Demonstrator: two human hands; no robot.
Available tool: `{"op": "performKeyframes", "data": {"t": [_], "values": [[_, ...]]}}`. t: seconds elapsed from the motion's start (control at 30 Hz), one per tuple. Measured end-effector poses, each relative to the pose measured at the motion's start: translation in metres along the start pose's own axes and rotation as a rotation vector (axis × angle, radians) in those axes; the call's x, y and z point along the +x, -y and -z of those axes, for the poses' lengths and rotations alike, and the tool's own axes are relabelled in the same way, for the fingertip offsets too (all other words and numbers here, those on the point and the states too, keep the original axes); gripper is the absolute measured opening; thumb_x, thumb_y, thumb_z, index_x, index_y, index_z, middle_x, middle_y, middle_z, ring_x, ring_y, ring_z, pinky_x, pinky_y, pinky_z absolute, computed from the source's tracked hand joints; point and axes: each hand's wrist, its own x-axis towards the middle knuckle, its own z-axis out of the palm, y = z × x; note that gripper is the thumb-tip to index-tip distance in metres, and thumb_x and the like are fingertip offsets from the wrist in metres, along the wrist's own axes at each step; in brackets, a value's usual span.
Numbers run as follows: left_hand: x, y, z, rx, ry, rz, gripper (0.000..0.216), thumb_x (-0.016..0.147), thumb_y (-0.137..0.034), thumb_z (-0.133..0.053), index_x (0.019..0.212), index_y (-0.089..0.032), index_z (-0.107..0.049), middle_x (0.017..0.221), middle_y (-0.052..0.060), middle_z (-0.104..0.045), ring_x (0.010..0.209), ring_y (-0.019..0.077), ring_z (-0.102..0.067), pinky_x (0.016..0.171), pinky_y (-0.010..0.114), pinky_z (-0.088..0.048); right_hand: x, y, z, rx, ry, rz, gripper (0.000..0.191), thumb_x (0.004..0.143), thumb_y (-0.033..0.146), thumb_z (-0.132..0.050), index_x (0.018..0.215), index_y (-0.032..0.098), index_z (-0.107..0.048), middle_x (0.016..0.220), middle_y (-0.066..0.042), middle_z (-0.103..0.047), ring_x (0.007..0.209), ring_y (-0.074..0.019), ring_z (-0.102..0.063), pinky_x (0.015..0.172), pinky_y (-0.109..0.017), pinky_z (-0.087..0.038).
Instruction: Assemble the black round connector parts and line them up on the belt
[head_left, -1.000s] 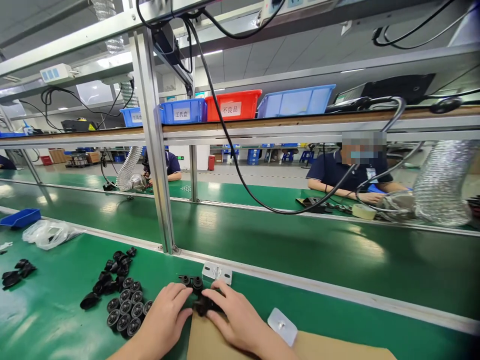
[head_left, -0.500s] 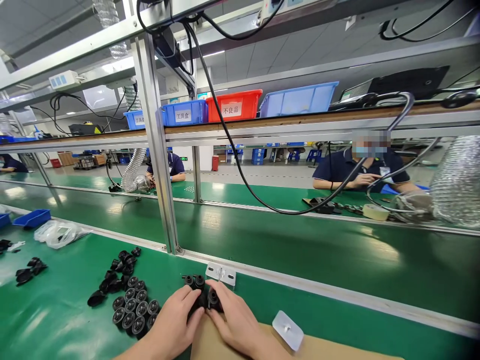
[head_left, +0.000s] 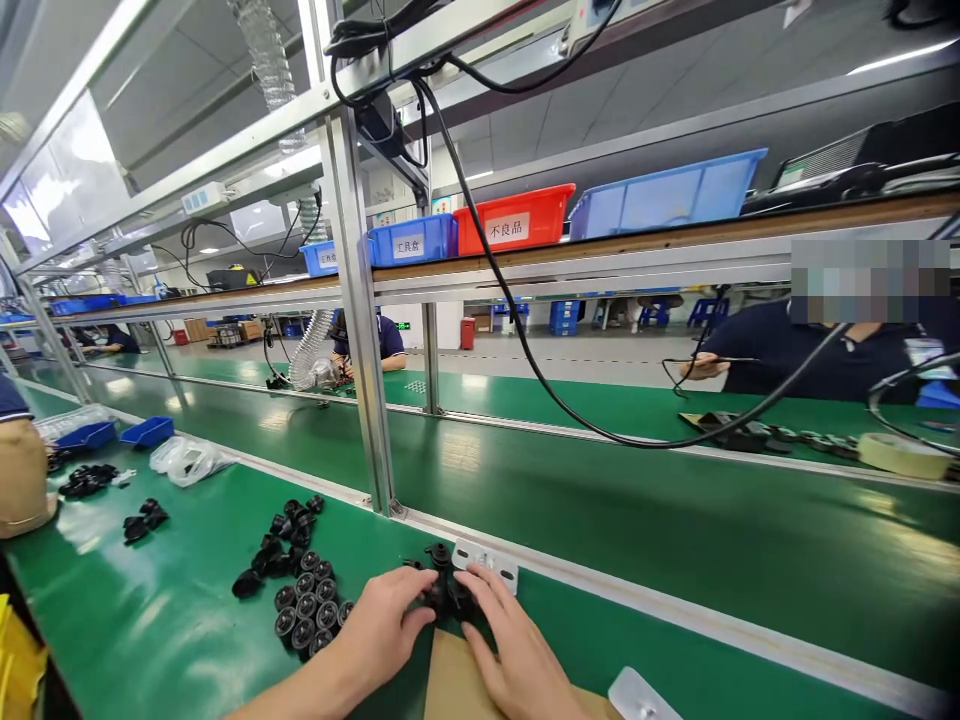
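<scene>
At the near edge of the green bench, a small group of black plastic fittings [head_left: 441, 570] stands between my two hands. My left hand [head_left: 386, 620] has its thumb and fingers closed on the left side of the group. From the right, my right hand [head_left: 514, 640] grips the other side, fingers bent against a black fitting [head_left: 460, 598]. My fingers partly cover these parts. Touching distance behind my right fingertips lies a slotted metal plate [head_left: 487, 562]. A sheet of brown cardboard [head_left: 454, 675] lies beneath my right hand.
Left of my hands are rows of round black parts [head_left: 305, 606] and a loose pile of black fittings [head_left: 289, 530]. A white plate [head_left: 641, 695] sits at lower right. A metal post [head_left: 358, 320] and hanging cable [head_left: 517, 330] rise ahead. A co-worker's arm [head_left: 22, 470] is at far left.
The view has swung left, so the bench and shelf appear further right. My hands remain around the black fittings, with the right fingers a little more spread. A co-worker's arm has come into view.
</scene>
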Motion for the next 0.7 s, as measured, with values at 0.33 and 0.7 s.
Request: {"op": "performKeyframes", "data": {"t": [0.33,0.7], "values": [[0.0,-0.014,-0.011,0.169,0.033,-0.049,0.05,0.083,-0.005,-0.083,0.127,-0.025,-0.073,0.13,0.01,-0.071,0.115,0.0331,-0.072,0.102,0.052,-0.065,0.007,0.014,0.007,-0.073,-0.021,-0.029,0.053,0.102,0.017,-0.049,0.154,0.029,-0.053,0.158,-0.012,-0.05,0.147,-0.0302,-0.051,0.122,-0.049,-0.049],[0.007,-0.014,-0.016,-0.015,-0.075,-0.075,0.031,0.093,-0.002,-0.058,0.11,-0.023,-0.072,0.118,0.008,-0.073,0.104,0.0238,-0.076,0.094,0.038,-0.065,0.009,0.017,0.012,0.016,-0.05,0.017,0.052,0.103,0.013,-0.045,0.15,0.03,-0.057,0.14,-0.009,-0.064,0.131,-0.0268,-0.062,0.112,-0.043,-0.056]]}}
